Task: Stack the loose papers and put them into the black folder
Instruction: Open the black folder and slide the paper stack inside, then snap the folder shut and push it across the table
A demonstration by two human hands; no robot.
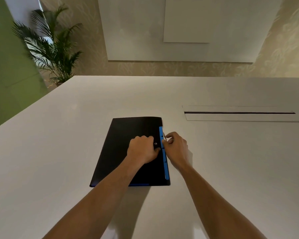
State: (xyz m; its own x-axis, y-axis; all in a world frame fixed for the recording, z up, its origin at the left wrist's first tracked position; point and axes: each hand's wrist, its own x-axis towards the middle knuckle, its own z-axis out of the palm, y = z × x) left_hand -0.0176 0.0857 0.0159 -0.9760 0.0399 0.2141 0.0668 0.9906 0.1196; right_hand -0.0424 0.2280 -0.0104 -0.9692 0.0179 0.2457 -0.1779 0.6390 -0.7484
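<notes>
The black folder (121, 147) lies closed and flat on the white table, with blue divider tabs (163, 152) showing along its right edge. My left hand (142, 149) rests curled on the cover near a small round snap button (155, 143) by the right edge. My right hand (175, 146) is at the folder's right edge, its fingertips pinched on something thin and pale at the blue tabs. No loose papers are visible on the table.
The white table (76, 135) stretches wide around the folder. A long cable slot (238, 112) is set into the tabletop at the right rear. A potted palm (53, 49) and a green panel stand beyond the table's left edge.
</notes>
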